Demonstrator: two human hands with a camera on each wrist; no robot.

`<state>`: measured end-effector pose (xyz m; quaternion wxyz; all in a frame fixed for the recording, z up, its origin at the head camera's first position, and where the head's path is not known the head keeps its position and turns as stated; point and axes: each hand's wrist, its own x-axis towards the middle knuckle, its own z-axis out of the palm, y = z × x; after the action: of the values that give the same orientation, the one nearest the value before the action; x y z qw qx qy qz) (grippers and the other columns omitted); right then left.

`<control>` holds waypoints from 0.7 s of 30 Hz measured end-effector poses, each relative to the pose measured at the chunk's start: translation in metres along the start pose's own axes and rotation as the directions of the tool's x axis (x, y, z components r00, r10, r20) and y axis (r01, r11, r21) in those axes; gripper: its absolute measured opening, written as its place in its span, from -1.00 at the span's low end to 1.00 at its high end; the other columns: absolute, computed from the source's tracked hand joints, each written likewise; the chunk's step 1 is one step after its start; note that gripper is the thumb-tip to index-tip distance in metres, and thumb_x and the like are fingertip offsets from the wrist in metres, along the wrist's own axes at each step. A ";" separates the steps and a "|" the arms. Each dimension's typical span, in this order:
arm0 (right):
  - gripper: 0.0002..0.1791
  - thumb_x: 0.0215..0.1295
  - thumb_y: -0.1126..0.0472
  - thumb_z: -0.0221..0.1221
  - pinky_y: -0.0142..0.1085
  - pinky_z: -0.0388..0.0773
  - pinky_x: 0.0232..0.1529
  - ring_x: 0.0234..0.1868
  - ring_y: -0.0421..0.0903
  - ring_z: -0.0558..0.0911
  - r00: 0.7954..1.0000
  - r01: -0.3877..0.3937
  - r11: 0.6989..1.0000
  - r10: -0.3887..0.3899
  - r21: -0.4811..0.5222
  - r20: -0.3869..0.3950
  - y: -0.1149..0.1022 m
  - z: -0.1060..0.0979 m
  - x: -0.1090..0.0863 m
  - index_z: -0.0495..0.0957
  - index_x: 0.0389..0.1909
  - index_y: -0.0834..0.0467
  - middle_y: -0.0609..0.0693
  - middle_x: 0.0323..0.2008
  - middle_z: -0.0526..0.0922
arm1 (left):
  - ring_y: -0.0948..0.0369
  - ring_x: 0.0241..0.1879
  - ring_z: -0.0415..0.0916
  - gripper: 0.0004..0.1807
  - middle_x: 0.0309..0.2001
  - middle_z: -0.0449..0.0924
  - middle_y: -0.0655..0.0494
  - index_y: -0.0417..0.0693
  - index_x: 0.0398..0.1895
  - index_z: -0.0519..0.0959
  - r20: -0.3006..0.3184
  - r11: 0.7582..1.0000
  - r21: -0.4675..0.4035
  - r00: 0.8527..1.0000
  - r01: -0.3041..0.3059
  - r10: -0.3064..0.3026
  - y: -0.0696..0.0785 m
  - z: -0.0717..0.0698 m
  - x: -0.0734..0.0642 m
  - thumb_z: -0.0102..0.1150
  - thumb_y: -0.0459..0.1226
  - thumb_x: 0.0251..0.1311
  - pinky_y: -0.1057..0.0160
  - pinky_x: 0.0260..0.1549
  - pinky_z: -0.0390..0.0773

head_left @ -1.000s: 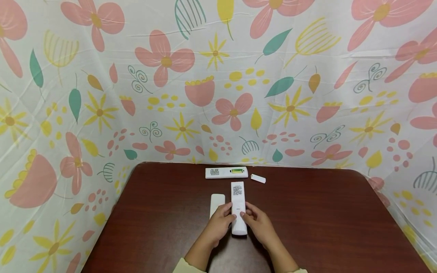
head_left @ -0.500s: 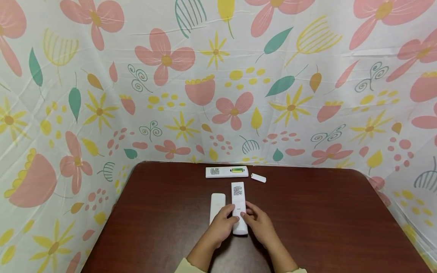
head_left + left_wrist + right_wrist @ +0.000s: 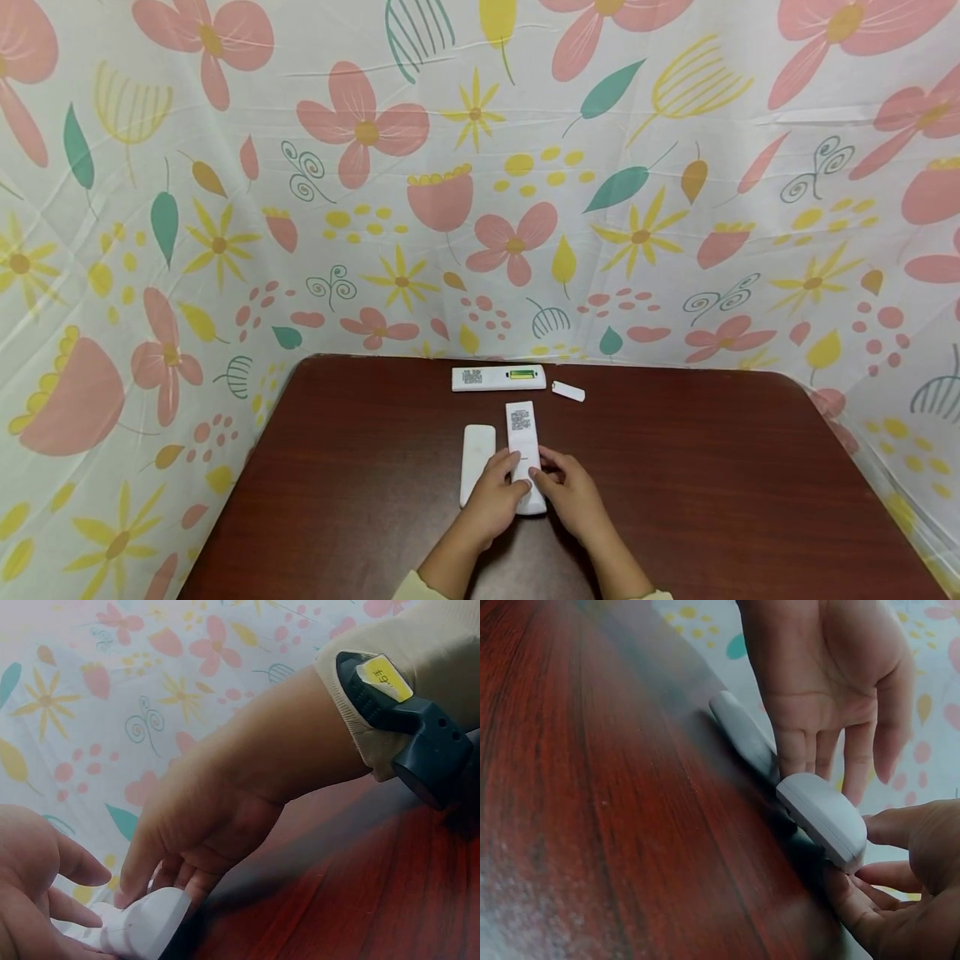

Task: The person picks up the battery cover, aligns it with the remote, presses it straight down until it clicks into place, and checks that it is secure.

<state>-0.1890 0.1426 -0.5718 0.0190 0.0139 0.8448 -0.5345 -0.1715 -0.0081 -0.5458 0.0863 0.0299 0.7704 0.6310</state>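
Both hands are on a white remote control, turned back side up, with a printed label at its far end. My left hand grips its left side, thumb over the near half. On the opposite side my right hand holds the edge, its thumb on the back of the remote near a small dark mark. The right wrist view shows the remote's rounded near end between the hands, slightly above the table. A second white remote-shaped piece lies just left of my left hand, partly hidden by it.
At the back of the brown wooden table lies another white remote, its battery compartment open with green-and-yellow batteries showing. A small white battery cover lies to its right. A flower-printed cloth hangs behind.
My left hand has shifted right, its thumb further across the held remote, uncovering more of the piece on the left. The held remote has turned slightly, far end leftward. The right hand barely moves.
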 end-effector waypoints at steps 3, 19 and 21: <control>-0.50 0.32 0.19 0.32 -0.44 0.58 -0.16 -0.13 -0.12 0.68 1.000 0.022 0.999 -0.022 -0.035 -0.009 0.000 -0.001 0.000 0.55 0.26 0.23 0.12 -0.05 0.64 | -0.28 0.50 0.11 -0.36 0.50 0.14 -0.41 -0.49 0.38 0.33 -0.008 0.999 0.043 1.000 -0.016 0.016 -0.001 0.003 0.000 0.14 -0.36 0.23 -0.24 0.44 0.17; -0.46 0.32 0.20 0.30 -0.40 0.55 -0.15 -0.16 -0.15 0.60 0.999 0.054 0.995 -0.054 -0.081 -0.006 -0.001 0.000 -0.002 0.52 0.29 0.27 0.10 -0.12 0.62 | -0.26 0.52 0.10 -0.36 0.53 0.12 -0.35 -0.40 0.36 0.40 -0.036 0.990 0.138 0.999 -0.006 0.011 -0.005 0.008 -0.001 0.16 -0.34 0.18 -0.27 0.44 0.16; -0.46 0.31 0.20 0.29 -0.41 0.54 -0.14 -0.16 -0.17 0.59 0.999 0.051 0.995 -0.052 -0.083 -0.015 -0.001 0.000 -0.002 0.53 0.29 0.26 0.09 -0.13 0.62 | -0.26 0.52 0.09 -0.36 0.54 0.11 -0.34 -0.39 0.37 0.39 -0.037 0.991 0.134 0.999 -0.008 0.013 -0.006 0.008 -0.001 0.15 -0.34 0.18 -0.27 0.44 0.16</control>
<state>-0.1867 0.1421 -0.5711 -0.0014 -0.0043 0.8663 -0.4995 -0.1687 -0.0013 -0.5530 0.0663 0.0278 0.8121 0.5790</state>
